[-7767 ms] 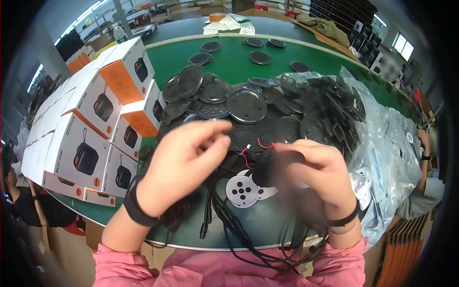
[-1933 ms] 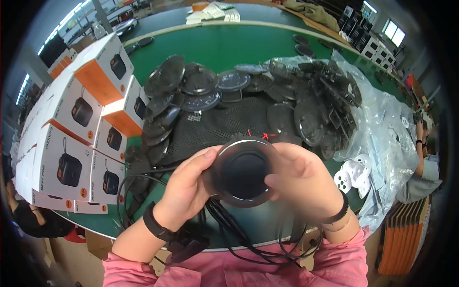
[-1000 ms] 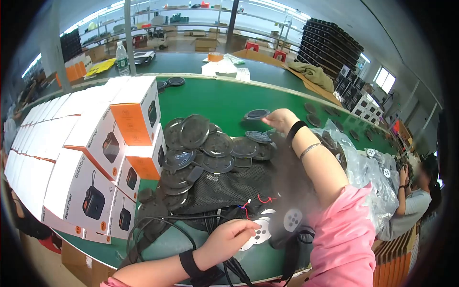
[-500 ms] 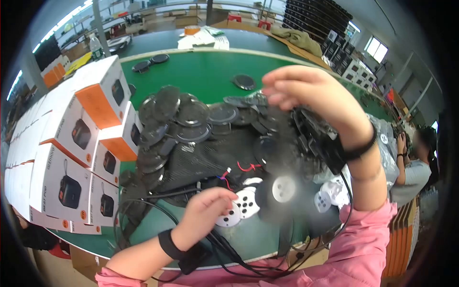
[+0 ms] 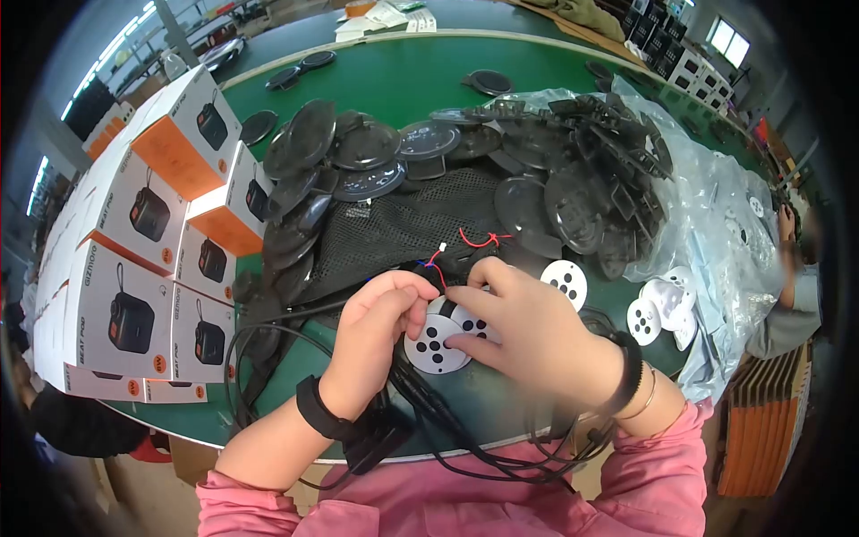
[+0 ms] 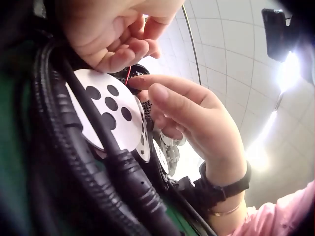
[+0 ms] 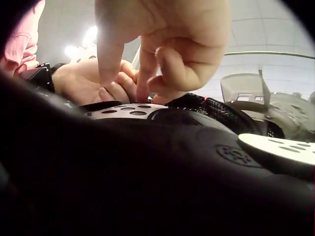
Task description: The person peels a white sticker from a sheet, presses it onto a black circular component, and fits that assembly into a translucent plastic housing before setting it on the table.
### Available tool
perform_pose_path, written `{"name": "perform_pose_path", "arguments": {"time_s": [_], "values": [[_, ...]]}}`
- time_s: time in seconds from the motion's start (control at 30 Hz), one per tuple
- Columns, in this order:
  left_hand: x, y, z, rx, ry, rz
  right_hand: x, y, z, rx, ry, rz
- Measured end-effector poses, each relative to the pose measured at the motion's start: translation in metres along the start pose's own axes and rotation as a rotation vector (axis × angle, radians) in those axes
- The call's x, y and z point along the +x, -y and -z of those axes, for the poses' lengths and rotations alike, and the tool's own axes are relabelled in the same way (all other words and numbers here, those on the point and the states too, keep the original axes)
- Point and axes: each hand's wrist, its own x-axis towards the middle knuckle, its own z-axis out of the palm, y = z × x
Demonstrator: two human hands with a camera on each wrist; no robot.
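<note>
White round discs with black holes, a front one (image 5: 437, 351) and one partly hidden behind, lie on the table under my two hands. My left hand (image 5: 378, 327) is at their left edge, fingers curled in toward the thumb. In the left wrist view a thin red wire (image 6: 129, 74) runs by its fingertips; whether the left fingers pinch anything, I cannot tell. From the right my right hand (image 5: 530, 333) reaches over the discs, thumb and index finger extended and apart. Its fingertips come down at the white disc (image 7: 130, 112) in the right wrist view. Another white disc (image 5: 565, 285) lies beside the right hand.
Round black covers (image 5: 367, 143) are heaped around black mesh (image 5: 403, 224). White-and-orange boxes (image 5: 134, 309) stack at left. Plastic bags (image 5: 716, 224) and loose white discs (image 5: 644, 320) lie right. Black cables (image 5: 420, 403) run along the near edge. A cover (image 5: 490, 82) lies farther back.
Both hands held a round black cover earlier. The right hand then reached to the back, where a cover now lies, and has come back beside the left hand over the white discs.
</note>
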Motion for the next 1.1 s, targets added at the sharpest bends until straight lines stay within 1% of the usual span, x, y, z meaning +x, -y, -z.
{"name": "perform_pose_path", "arguments": {"time_s": [0.07, 0.1, 0.17, 0.27, 0.3, 0.33, 0.37, 0.4, 0.47, 0.5, 0.53, 0.6, 0.63, 0.67, 0.7, 0.73, 0.8, 0.83, 0.87, 0.93, 1.1], "values": [[0.001, 0.001, 0.0, -0.012, 0.005, -0.013, -0.002, 0.0, 0.0, 0.096, -0.009, -0.021], [0.001, 0.0, -0.001, -0.018, -0.001, -0.011, -0.003, 0.001, -0.002, 0.1, -0.005, -0.026], [0.002, 0.001, -0.001, -0.018, 0.012, -0.007, -0.004, 0.004, -0.006, 0.025, -0.03, 0.021], [0.001, 0.001, 0.002, -0.021, 0.033, -0.006, -0.003, 0.006, -0.012, 0.055, -0.016, 0.025], [0.001, 0.0, 0.001, -0.039, 0.02, -0.053, -0.002, 0.005, -0.01, 0.054, -0.016, 0.026], [0.0, -0.002, 0.001, -0.058, 0.006, -0.102, 0.0, 0.004, -0.004, 0.213, 0.026, -0.037], [-0.001, -0.006, 0.003, -0.016, 0.004, -0.162, 0.002, 0.003, 0.003, 0.371, 0.068, -0.098], [-0.002, -0.009, 0.003, -0.015, 0.004, -0.168, 0.002, 0.001, 0.01, 0.368, 0.066, -0.093], [-0.005, -0.015, 0.003, 0.039, 0.03, -0.244, 0.002, -0.001, 0.026, 1.232, 0.101, -0.47], [-0.006, -0.017, 0.005, 0.052, 0.109, -0.201, 0.001, 0.002, 0.034, 1.407, 0.029, -0.489], [-0.008, -0.019, 0.002, 0.01, 0.172, -0.189, 0.0, -0.001, 0.04, 1.432, 0.023, -0.488], [-0.013, -0.019, 0.001, -0.122, 0.294, -0.084, 0.001, 0.003, 0.038, 1.45, -0.096, -0.495], [-0.014, -0.018, -0.001, -0.146, 0.287, -0.053, 0.0, 0.001, 0.033, 1.448, -0.098, -0.496], [-0.014, -0.019, -0.001, -0.148, 0.289, -0.053, -0.001, -0.004, 0.025, 1.252, -0.136, -0.463], [-0.014, -0.019, -0.001, -0.098, 0.277, -0.018, -0.001, -0.007, 0.019, 1.058, -0.17, -0.43], [-0.015, -0.02, -0.001, -0.049, 0.264, 0.016, -0.001, -0.006, 0.017, 1.057, -0.169, -0.432], [-0.016, -0.019, -0.003, -0.085, 0.242, 0.05, 0.003, -0.002, 0.011, 0.434, -0.439, -0.123], [-0.016, -0.018, -0.004, -0.118, 0.223, 0.08, 0.004, -0.001, -0.001, 0.407, -0.549, -0.15], [-0.016, -0.017, -0.005, -0.12, 0.222, 0.082, 0.002, 0.0, 0.0, 0.408, -0.546, -0.152], [-0.018, -0.015, -0.005, -0.102, 0.124, 0.066, 0.0, 0.004, 0.007, 0.121, -0.472, 0.122], [-0.018, -0.01, -0.005, -0.074, 0.111, 0.014, -0.001, 0.01, 0.004, 0.236, -0.487, 0.107]]}}
